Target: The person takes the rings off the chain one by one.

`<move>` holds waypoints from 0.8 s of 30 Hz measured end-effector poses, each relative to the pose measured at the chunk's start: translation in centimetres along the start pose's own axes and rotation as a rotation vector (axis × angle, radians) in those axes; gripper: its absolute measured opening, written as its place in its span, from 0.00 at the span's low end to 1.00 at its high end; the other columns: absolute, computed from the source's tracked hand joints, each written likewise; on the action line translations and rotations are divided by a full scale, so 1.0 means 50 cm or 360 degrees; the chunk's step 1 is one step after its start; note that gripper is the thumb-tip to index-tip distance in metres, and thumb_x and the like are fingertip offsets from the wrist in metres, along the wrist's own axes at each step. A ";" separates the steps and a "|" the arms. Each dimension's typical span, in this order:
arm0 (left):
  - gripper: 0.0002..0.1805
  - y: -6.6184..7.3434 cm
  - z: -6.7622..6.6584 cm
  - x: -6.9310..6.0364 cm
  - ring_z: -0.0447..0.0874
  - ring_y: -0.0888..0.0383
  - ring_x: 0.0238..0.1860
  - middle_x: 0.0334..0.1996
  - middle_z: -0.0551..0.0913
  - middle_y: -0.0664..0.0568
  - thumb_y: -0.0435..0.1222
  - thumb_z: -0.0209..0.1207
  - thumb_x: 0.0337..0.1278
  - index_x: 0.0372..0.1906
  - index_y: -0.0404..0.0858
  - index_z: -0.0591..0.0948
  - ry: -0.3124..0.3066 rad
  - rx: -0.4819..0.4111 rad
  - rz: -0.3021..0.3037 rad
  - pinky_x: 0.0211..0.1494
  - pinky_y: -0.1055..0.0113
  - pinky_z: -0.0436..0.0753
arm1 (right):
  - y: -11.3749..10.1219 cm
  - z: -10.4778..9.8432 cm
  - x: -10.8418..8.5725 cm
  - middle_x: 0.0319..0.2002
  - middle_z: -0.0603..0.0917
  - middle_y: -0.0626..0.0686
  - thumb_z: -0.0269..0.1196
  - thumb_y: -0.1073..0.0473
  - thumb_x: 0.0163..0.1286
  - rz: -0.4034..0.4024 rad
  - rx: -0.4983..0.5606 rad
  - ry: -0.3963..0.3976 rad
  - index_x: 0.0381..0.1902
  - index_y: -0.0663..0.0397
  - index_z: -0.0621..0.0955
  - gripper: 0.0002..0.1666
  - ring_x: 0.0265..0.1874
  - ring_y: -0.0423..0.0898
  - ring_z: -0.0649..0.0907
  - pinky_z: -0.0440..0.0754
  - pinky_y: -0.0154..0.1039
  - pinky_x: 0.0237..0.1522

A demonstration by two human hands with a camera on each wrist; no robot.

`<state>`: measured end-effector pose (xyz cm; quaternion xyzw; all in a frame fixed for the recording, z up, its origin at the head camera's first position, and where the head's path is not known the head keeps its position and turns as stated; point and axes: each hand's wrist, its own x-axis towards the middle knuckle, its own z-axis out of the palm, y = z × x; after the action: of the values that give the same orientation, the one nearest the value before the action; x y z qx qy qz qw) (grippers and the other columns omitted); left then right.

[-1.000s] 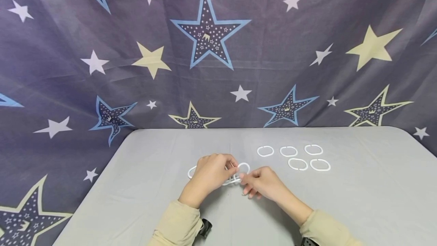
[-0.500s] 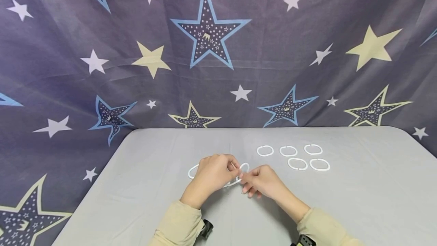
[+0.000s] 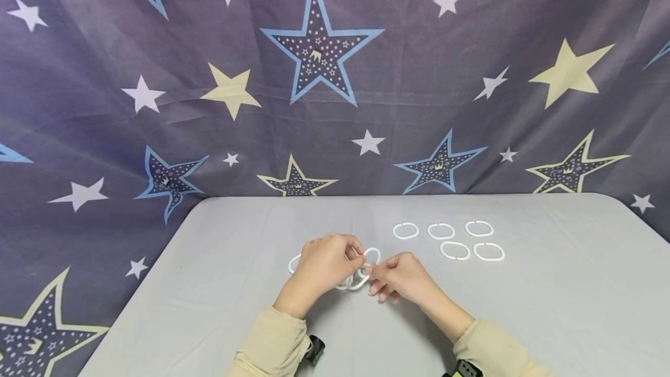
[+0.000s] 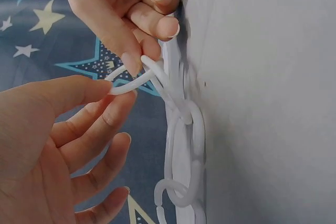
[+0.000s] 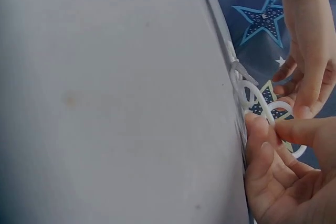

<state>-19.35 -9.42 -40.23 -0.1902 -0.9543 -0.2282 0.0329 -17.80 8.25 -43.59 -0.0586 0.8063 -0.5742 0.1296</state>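
My left hand (image 3: 325, 263) and my right hand (image 3: 405, 278) meet above the table's middle, linking white oval split rings between them. Thumb and fingertips of the left pinch one plastic ring (image 4: 130, 84), which stands up between the hands. The right hand pinches a second ring (image 5: 264, 103) that passes through it; the fingertips cover part of both, so I cannot tell whether their gaps are closed. From there a chain of linked rings (image 4: 197, 135) trails down to the table. One end ring (image 3: 294, 264) peeks out left of the left hand.
Several loose white split rings (image 3: 455, 251) lie in two rows on the grey table cover (image 3: 565, 307), right of and beyond the hands. A star-patterned cloth (image 3: 398, 103) hangs behind the table's far edge. A dark watch-like band (image 3: 466, 369) is on the right wrist.
Both hands stay nearly in place with small finger movements. The ring at the right fingertips has turned, and its lower end now hangs more steeply below the hands.
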 end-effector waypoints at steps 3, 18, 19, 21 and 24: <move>0.05 -0.003 -0.001 0.001 0.79 0.65 0.29 0.26 0.84 0.68 0.42 0.64 0.57 0.37 0.49 0.87 0.0005 0.0007 -0.0019 0.41 0.57 0.77 | 0.003 -0.003 0.001 0.20 0.86 0.55 0.65 0.58 0.66 -0.0009 0.0052 -0.0015 0.31 0.69 0.84 0.15 0.13 0.40 0.81 0.71 0.29 0.14; 0.05 -0.013 -0.005 0.001 0.74 0.65 0.24 0.26 0.82 0.67 0.43 0.62 0.61 0.38 0.49 0.86 0.0077 0.0041 -0.0071 0.36 0.60 0.75 | 0.010 -0.003 0.000 0.24 0.87 0.58 0.65 0.58 0.67 -0.0045 0.0165 -0.0043 0.37 0.74 0.83 0.18 0.15 0.40 0.81 0.75 0.31 0.17; 0.05 -0.013 -0.005 0.001 0.74 0.64 0.24 0.26 0.82 0.67 0.43 0.62 0.61 0.38 0.49 0.86 0.0081 0.0044 -0.0072 0.36 0.60 0.75 | 0.010 -0.003 -0.001 0.24 0.87 0.58 0.65 0.58 0.66 -0.0040 0.0178 -0.0043 0.37 0.74 0.83 0.17 0.15 0.40 0.81 0.76 0.32 0.17; 0.06 -0.014 -0.005 0.001 0.75 0.64 0.24 0.26 0.82 0.67 0.43 0.62 0.61 0.39 0.48 0.86 0.0089 0.0050 -0.0072 0.36 0.60 0.76 | 0.008 -0.004 -0.003 0.24 0.87 0.57 0.65 0.59 0.66 -0.0027 0.0202 -0.0047 0.38 0.74 0.83 0.17 0.15 0.40 0.81 0.78 0.32 0.18; 0.06 -0.015 -0.005 0.002 0.75 0.64 0.25 0.26 0.82 0.66 0.42 0.63 0.61 0.39 0.48 0.87 0.0101 0.0058 -0.0071 0.35 0.61 0.76 | 0.006 -0.003 -0.003 0.24 0.87 0.57 0.65 0.60 0.66 -0.0001 0.0236 -0.0048 0.38 0.74 0.83 0.17 0.16 0.40 0.82 0.79 0.33 0.20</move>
<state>-19.72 -10.14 -40.31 -0.1608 -0.9608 -0.2173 0.0614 -17.70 8.52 -43.79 -0.0577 0.7595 -0.6314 0.1454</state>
